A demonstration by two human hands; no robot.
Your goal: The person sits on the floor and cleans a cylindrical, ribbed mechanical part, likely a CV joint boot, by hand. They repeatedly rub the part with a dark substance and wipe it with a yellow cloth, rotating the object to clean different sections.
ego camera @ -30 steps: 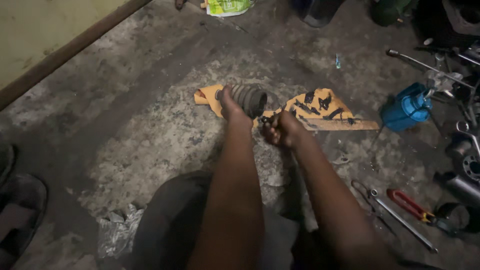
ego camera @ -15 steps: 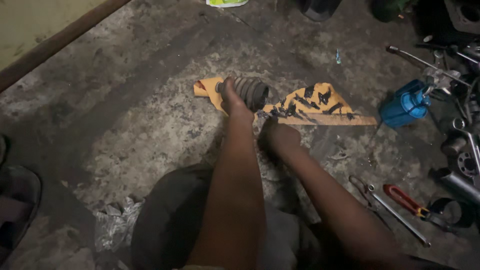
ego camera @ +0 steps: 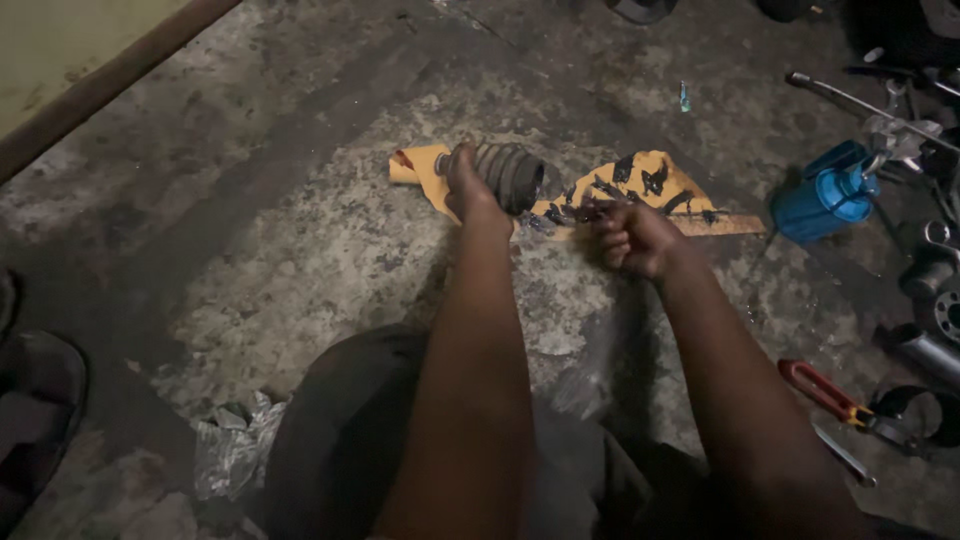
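Note:
My left hand [ego camera: 468, 190] grips the narrow end of a dark ribbed rubber boot [ego camera: 510, 175], which lies over a grease-stained orange cardboard sheet [ego camera: 640, 180] on the concrete floor. My right hand [ego camera: 632, 238] is closed into a fist to the right of the boot's wide opening, over the cardboard's near edge. Something small and dark seems to be pinched in it, but I cannot make out what. Both forearms stretch forward from the bottom of the view over my dark trousers.
A blue container [ego camera: 828, 193] stands at the right, next to metal tools and parts [ego camera: 930, 290]. Red-handled pliers [ego camera: 835, 398] lie near my right forearm. Crumpled foil [ego camera: 232, 445] lies at lower left, a dark sandal [ego camera: 35, 400] at the far left, a wooden beam [ego camera: 110, 80] top left.
My right hand has drawn away from the boot toward the right, widening the gap between my hands. The left hand stays on the boot.

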